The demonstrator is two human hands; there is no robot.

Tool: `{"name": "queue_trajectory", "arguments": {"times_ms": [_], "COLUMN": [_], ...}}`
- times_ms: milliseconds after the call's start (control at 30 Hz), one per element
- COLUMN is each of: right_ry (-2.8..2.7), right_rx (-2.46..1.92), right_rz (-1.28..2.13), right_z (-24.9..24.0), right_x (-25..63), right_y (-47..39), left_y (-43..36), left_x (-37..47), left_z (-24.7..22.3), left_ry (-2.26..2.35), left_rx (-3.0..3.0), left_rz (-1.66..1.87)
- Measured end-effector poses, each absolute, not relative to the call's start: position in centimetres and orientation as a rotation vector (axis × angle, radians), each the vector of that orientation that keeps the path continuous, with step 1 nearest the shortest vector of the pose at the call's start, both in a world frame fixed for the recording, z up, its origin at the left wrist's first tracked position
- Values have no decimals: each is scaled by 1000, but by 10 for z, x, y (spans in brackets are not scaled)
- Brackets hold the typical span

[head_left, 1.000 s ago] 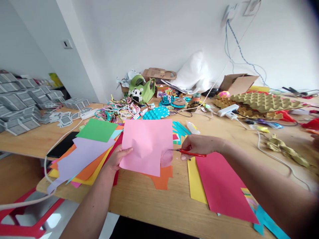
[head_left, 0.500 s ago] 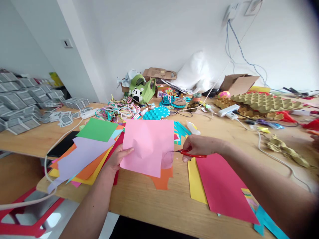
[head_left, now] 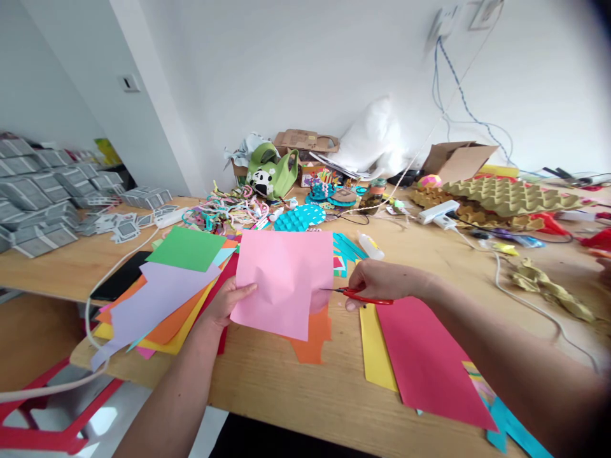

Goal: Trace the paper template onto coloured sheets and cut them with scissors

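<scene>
Shift of the pink sheet: since the frame a second earlier, the pink sheet (head_left: 281, 273) had moved slightly right, and less of the shaded flap (head_left: 320, 301) at its lower right showed.
Sheet's place: between the two hands, apparently raised over the tabletop (head_left: 267, 388), its lower edge overlapping an orange scrap (head_left: 311, 340) in view.
Left hand: the left hand (head_left: 229, 300) pinched the sheet's lower left side, thumb on the near face, the other fingers mostly hidden behind.
Right hand: the right hand (head_left: 371, 283) had its fingers closed around the red scissors (head_left: 365, 298); how far the handles were spread could not be told.
Scissors' axis: nearly level across the view, handles right, tips pointing left at the sheet.
Tips and flap: the blades overlapped the sheet's right side at the top of the flap, leftward from the right fingers; the blades looked narrow, with little or no gap visible.
Nearer hand: the right one lay closer to the flap, the left one well across the sheet.
Beside the right arm: a yellow sheet (head_left: 375, 350) lay partly under a crimson sheet (head_left: 429, 362).
Beyond the right hand: a white bottle (head_left: 370, 247) lay near blue strips (head_left: 348, 246).
</scene>
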State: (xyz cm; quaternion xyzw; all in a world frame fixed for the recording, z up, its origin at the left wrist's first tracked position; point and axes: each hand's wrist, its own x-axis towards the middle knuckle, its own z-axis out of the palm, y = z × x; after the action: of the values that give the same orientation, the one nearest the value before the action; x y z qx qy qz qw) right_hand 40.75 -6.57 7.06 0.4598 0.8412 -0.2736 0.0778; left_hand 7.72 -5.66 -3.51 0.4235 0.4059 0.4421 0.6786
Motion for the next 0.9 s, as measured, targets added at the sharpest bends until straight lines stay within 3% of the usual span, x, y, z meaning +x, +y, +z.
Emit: {"name": "queue_trajectory", "arguments": {"times_ms": [900], "right_ry": [2541], "right_rx": [1447], "right_rz": [-869], "right_z": [68], "right_x": [403], "right_y": [-71], "left_y": [-55], "left_x": [78], "left_z": [-38], "left_ry": [915], "left_rx": [943], "left_rz": [965]}}
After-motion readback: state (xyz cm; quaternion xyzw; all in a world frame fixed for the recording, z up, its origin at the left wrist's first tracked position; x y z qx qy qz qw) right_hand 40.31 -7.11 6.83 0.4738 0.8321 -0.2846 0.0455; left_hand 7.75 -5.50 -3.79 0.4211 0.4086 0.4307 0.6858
